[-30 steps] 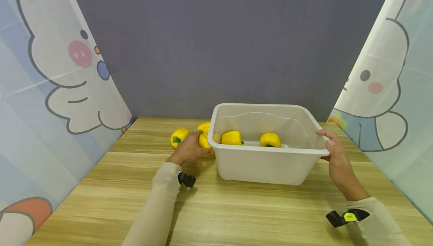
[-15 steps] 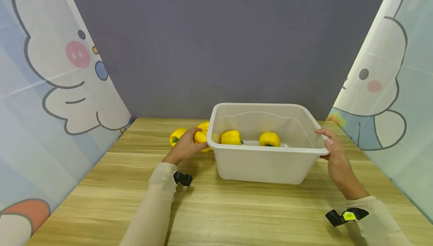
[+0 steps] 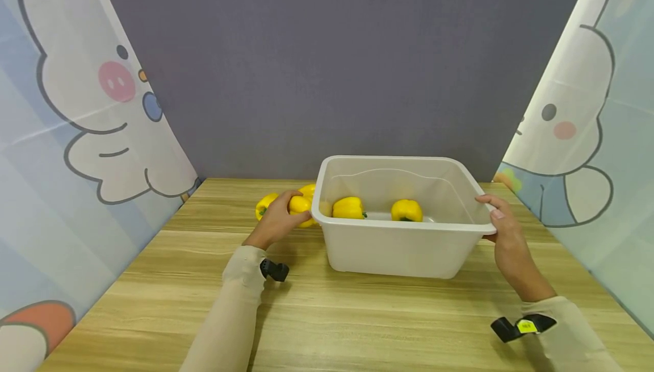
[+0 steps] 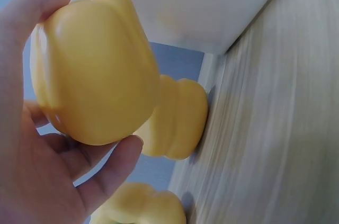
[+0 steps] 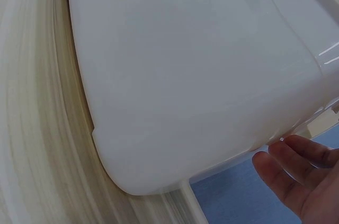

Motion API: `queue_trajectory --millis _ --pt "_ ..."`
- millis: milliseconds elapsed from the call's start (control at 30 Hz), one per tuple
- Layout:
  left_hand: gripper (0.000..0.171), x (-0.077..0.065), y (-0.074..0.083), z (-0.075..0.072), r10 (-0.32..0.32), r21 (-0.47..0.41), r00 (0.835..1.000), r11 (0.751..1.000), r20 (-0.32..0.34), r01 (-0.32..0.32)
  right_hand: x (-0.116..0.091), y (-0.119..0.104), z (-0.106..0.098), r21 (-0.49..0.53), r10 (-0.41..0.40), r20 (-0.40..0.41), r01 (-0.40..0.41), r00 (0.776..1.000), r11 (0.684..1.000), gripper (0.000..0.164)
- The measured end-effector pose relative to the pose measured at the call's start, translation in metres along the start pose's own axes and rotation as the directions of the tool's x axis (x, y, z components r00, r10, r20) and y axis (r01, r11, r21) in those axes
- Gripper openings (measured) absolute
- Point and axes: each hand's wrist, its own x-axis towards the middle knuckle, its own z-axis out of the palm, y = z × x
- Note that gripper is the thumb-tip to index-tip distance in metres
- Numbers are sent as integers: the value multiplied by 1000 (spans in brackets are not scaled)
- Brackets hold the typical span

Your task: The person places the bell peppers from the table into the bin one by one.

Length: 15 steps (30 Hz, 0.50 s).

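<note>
The left fingers [image 4: 114, 171] curl round a glossy yellow bell pepper [image 4: 95, 70], left of the white plastic box [image 3: 393, 251] which right fingers [image 5: 279, 179] grip, with yellow wrist label [image 3: 527, 326] unreadable.

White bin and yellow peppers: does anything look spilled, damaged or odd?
Nothing stands out: the bin sits upright on the table, two peppers lie inside, the left hand holds another pepper, and no damage shows.
</note>
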Motion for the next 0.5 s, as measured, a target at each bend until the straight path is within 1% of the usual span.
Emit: queue_trajectory --millis 133,367,500 --pt "69 1 0 0 24 -11 1000 1000 -17 -24 0 0 0 -3 2 3 -2 1000 1000 38" --pt "69 0 -2 -2 34 -40 999 999 -34 -35 0 -1 0 -43 5 15 -4 1000 999 41" --pt "69 1 -1 -2 71 -56 996 996 -49 -73 0 -1 -1 -47 4 18 -3 1000 999 41"
